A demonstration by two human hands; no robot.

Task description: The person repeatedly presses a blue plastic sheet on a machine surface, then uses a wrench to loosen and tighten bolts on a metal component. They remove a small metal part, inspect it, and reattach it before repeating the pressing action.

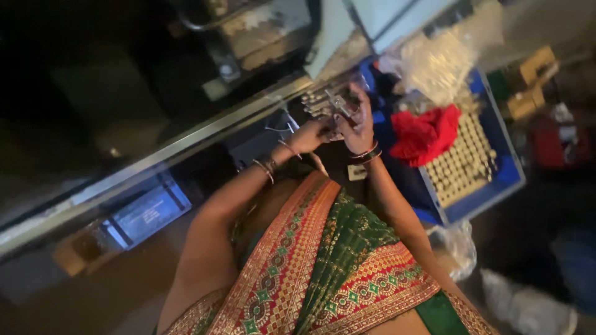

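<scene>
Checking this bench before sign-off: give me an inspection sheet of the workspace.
Surface: dim bench with a metal rail along its edge.
Job's things: small metal part, held between both hands.
Clutter: red cloth on blue tray of pale small parts; clear plastic bag; blue crate lower down.
Grips: left hand and right hand both closed on the part.
Cables: nothing seen.
Surroundings: cardboard boxes; too dark to tell more.

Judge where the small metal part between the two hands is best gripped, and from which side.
Probably by its outer ends, from either side: the small metal part sits between the left hand and right hand, above the blue tray. Its exact shape is too blurred to tell.
</scene>
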